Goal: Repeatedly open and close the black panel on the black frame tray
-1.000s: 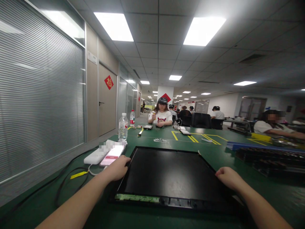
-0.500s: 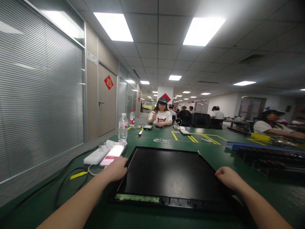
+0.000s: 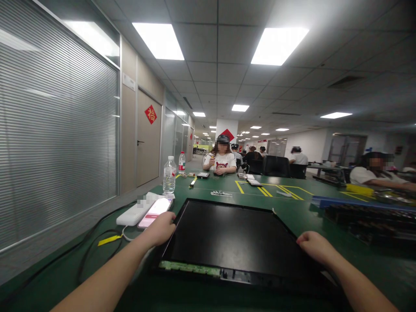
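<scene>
A black display panel (image 3: 234, 238) lies face up in front of me, with a green circuit board strip (image 3: 190, 268) along its near left edge. My left hand (image 3: 164, 226) is closed on the panel's left edge. On the opposite side, my right hand (image 3: 313, 245) grips the right edge, thumb on top and the other fingers mostly hidden below. The panel's near edge looks slightly above the tabletop, though I cannot tell for sure.
Left of the panel are a lit phone (image 3: 155, 212), a white power bank (image 3: 134, 214), black cables and a water bottle (image 3: 169, 175). Dark stacked parts (image 3: 364, 221) sit to the right on the green table (image 3: 208, 299). A person (image 3: 221, 158) sits across.
My view has shifted slightly, so the surroundings sit a little lower and further right. Both hands keep their hold on the display panel, which has barely moved.
</scene>
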A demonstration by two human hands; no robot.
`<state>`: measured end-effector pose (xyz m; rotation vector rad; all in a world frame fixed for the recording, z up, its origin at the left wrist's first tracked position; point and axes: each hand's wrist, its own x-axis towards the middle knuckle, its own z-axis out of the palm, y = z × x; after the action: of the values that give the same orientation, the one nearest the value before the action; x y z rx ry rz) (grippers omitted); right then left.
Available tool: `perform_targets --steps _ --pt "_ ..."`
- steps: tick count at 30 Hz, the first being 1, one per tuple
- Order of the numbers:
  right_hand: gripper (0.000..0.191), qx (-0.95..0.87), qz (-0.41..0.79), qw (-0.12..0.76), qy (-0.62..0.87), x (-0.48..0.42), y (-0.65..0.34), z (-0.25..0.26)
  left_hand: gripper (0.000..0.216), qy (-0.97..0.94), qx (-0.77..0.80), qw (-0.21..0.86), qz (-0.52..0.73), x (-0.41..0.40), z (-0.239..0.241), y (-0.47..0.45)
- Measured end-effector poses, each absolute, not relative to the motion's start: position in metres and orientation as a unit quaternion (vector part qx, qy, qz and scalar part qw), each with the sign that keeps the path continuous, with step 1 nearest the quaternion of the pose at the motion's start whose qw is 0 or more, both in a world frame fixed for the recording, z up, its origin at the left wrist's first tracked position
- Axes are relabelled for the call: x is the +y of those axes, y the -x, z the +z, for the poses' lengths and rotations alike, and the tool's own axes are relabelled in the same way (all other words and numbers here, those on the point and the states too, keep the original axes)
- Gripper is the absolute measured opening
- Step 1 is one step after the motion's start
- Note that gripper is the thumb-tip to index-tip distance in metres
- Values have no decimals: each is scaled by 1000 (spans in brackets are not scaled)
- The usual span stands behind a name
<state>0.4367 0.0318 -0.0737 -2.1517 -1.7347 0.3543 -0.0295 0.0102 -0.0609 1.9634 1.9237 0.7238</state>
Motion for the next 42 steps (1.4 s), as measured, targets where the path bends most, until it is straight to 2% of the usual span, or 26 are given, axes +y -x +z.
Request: perform_targets --steps 16,23,32,36,39,42 --pt "21 -603 139 189 763 30 -438 -74 50 -456 606 439 482 9 -54 19" --pt "21 -601 147 190 762 30 -437 -72 58 -370 550 544 515 14 -55 17" --pt "21 -602 151 189 761 31 -439 -75 65 -355 477 601 534 16 -63 21" --pt "20 -601 153 196 760 32 -439 -76 53 -384 450 623 512 12 -62 20" --pt "21 -597 149 201 762 31 -438 -74 37 -413 486 596 488 11 -61 19" --pt "22 -599 151 203 759 32 -439 -75 32 -437 520 567 466 12 -63 20"
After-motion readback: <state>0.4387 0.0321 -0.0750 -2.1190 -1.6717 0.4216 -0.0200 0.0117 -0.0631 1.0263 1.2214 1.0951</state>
